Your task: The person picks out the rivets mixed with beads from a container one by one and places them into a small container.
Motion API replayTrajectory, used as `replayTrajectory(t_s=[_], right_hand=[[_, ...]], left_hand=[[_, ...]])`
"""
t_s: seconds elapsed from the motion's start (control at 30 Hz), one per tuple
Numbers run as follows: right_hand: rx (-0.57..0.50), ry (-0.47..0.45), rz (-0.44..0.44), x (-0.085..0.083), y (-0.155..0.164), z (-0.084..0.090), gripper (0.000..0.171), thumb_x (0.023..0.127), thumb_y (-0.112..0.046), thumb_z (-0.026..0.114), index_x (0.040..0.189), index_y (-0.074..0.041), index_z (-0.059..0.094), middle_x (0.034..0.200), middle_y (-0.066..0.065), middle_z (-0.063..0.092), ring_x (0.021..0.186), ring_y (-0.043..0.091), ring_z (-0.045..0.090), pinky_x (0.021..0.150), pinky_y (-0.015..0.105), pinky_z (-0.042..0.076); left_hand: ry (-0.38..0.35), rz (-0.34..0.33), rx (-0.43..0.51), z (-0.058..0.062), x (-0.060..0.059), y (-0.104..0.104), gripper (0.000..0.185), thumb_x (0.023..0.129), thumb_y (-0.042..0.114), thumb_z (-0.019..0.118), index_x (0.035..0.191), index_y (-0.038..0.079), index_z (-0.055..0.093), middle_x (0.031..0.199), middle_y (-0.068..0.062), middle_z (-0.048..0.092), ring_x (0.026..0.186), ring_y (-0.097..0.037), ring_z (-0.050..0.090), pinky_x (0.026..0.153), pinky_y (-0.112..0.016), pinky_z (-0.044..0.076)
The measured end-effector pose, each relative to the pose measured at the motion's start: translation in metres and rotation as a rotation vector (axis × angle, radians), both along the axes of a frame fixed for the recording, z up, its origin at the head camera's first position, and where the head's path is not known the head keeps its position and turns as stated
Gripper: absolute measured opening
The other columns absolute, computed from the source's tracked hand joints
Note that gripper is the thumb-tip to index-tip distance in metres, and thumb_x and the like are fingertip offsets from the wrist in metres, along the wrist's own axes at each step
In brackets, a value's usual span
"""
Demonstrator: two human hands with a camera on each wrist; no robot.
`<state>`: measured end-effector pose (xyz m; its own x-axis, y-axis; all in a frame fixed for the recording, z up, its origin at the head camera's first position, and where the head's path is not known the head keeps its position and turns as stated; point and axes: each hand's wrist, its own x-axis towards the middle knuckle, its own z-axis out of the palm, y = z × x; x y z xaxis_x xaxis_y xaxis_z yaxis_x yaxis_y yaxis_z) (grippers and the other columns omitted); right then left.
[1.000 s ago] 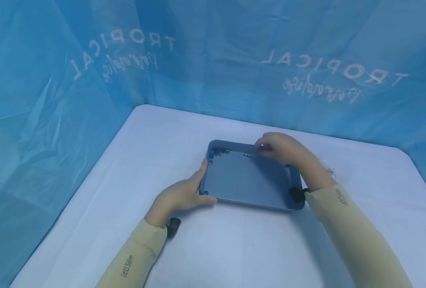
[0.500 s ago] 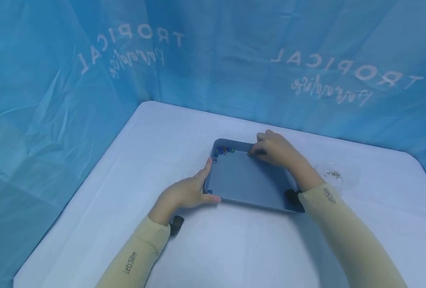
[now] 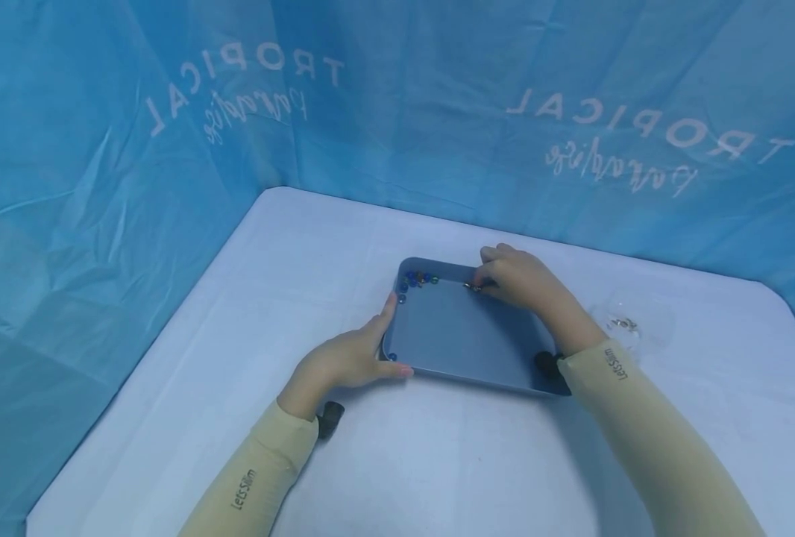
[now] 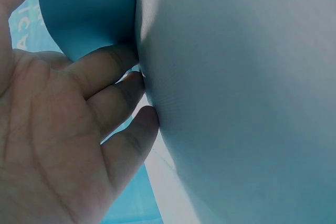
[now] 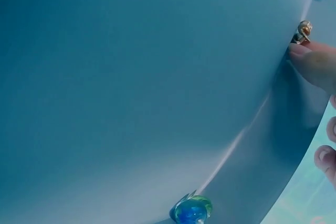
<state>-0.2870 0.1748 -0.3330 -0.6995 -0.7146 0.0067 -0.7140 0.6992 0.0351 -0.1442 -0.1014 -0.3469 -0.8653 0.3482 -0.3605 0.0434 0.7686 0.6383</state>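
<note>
A grey-blue shallow tray (image 3: 464,328) lies on the white table. My left hand (image 3: 344,362) rests against its near left corner, thumb along the front wall and fingers straight on the left side. In the left wrist view its fingertips (image 4: 149,114) touch down beside the outer wall. My right hand (image 3: 518,280) reaches inside the far wall, thumb and forefinger pinching at a small gold-coloured metal piece (image 5: 303,31). Another gold piece lies just left of it. Blue and green glass marbles (image 3: 412,280) gather in the far left corner.
A single blue marble (image 3: 392,357) sits in the near left corner; a blue-green marble (image 5: 191,211) lies along the wall in the right wrist view. Right of the tray is a clear plastic bag (image 3: 629,324) with several gold bits. Blue printed sheets (image 3: 424,149) surround the white table (image 3: 317,246).
My right hand has come down from over the far wall to the gold pieces, its fingertips now at one of them. The left hand stays on the tray; the head view has shifted slightly.
</note>
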Motion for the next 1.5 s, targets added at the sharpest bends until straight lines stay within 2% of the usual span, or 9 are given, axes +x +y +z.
replayTrajectory(t_s=[0.67, 0.87, 1.2, 1.5], right_hand=[[0.021, 0.048, 0.016, 0.004, 0.0, -0.004, 0.01, 0.085, -0.02, 0.08, 0.091, -0.012, 0.081, 0.081, 0.0, 0.054, 0.07, 0.016, 0.045, 0.063, 0.031, 0.042], [0.03, 0.058, -0.001, 0.004, -0.001, -0.003, 0.008, 0.084, -0.022, 0.08, 0.087, -0.014, 0.081, 0.08, -0.002, 0.053, 0.07, 0.015, 0.044, 0.063, 0.029, 0.042], [-0.063, 0.115, 0.034, 0.007, -0.001, 0.003, 0.009, 0.081, -0.019, 0.08, 0.081, -0.01, 0.076, 0.077, -0.001, 0.051, 0.069, 0.016, 0.047, 0.062, 0.031, 0.045], [-0.156, 0.236, 0.104, 0.008, -0.001, 0.008, 0.008, 0.078, -0.015, 0.079, 0.08, -0.009, 0.076, 0.075, 0.001, 0.049, 0.068, 0.018, 0.048, 0.06, 0.033, 0.046]], left_hand=[[-0.007, 0.004, -0.009, 0.001, 0.0, 0.0, 0.118, 0.086, 0.056, 0.071, 0.157, 0.028, -0.019, 0.167, -0.009, 0.011, 0.152, -0.03, 0.021, 0.121, -0.051, 0.027], [-0.006, 0.0, 0.006, 0.0, 0.0, 0.0, 0.118, 0.086, 0.055, 0.071, 0.157, 0.027, -0.019, 0.167, -0.009, 0.009, 0.153, -0.029, 0.019, 0.121, -0.05, 0.025], [-0.012, -0.001, 0.003, 0.003, 0.001, 0.001, 0.117, 0.087, 0.054, 0.071, 0.157, 0.027, -0.019, 0.167, -0.01, 0.01, 0.152, -0.031, 0.021, 0.121, -0.051, 0.026], [-0.003, -0.01, 0.012, 0.001, 0.002, 0.0, 0.116, 0.088, 0.053, 0.07, 0.157, 0.026, -0.019, 0.167, -0.011, 0.01, 0.152, -0.031, 0.021, 0.121, -0.051, 0.027]])
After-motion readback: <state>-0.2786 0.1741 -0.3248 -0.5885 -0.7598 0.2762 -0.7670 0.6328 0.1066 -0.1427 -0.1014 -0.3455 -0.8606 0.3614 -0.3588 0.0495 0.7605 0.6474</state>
